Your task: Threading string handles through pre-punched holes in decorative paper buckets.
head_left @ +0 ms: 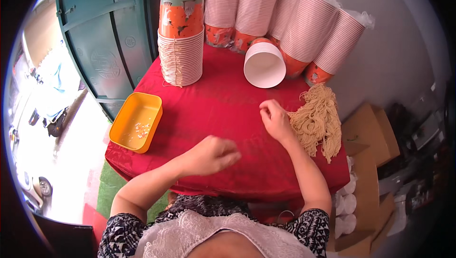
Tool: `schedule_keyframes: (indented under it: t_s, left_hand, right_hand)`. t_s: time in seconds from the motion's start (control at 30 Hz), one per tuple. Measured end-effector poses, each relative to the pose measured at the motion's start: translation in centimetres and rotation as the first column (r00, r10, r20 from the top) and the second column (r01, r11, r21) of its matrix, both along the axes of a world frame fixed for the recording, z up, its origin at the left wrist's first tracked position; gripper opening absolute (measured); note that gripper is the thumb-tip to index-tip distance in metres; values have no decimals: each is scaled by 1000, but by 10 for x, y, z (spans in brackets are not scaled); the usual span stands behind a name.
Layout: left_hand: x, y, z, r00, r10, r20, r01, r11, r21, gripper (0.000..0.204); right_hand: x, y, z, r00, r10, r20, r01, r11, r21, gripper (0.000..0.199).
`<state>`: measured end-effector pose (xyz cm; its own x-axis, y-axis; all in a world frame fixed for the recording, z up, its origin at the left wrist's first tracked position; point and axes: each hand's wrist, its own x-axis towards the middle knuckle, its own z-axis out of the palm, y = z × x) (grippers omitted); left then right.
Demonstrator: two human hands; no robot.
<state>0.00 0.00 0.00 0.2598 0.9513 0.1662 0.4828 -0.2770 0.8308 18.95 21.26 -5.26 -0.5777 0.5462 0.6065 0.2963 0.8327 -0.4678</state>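
Over the front of the red-covered table, my left hand (pixel 211 156) is curled closed, its fingertips slightly blurred. My right hand (pixel 275 119) is higher and further right, thumb and fingers drawn together beside a loose bundle of beige string (pixel 318 122). Anything within either hand is too small or hidden to make out. Behind my right hand a white paper tub (pixel 264 68) lies on its side, its mouth toward me. At the far left rises an upside-down stack of paper tubs (pixel 182 58), orange-printed on top, with pale strings hanging down its front.
A yellow plastic tray (pixel 135 122) with small pale bits sits at the table's left edge. Tall wrapped stacks of tubs (pixel 259 6) line the back against the grey wall. A green metal door (pixel 102 44) stands left; cardboard boxes (pixel 370 134) are at the right.
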Motion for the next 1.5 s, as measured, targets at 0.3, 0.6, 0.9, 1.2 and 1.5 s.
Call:
schedule_keyframes:
  t_s: [0.3, 0.6, 0.9, 1.2, 1.5]
  left_hand:
    - [6, 89, -69, 935, 322, 145, -340, 933, 116, 25]
    - [3, 86, -94, 950, 306, -60, -263, 891, 369, 22]
    - [3, 90, -98, 945, 309, -109, -244, 885, 397, 20]
    - [3, 90, -98, 943, 312, -112, -248, 888, 388, 19]
    - [1, 91, -97, 941, 310, -134, -241, 895, 375, 17]
  right_hand:
    - [-31, 106, 51, 968, -242, -63, 247, 888, 388, 22]
    - [-60, 163, 90, 955, -284, 80, 152, 706, 692, 16]
    - [-72, 173, 86, 932, -336, 138, 99, 601, 793, 15]
    - [-79, 167, 87, 914, -359, 188, 51, 562, 826, 6]
    - [-83, 154, 103, 827, -436, 354, 17, 650, 760, 11]
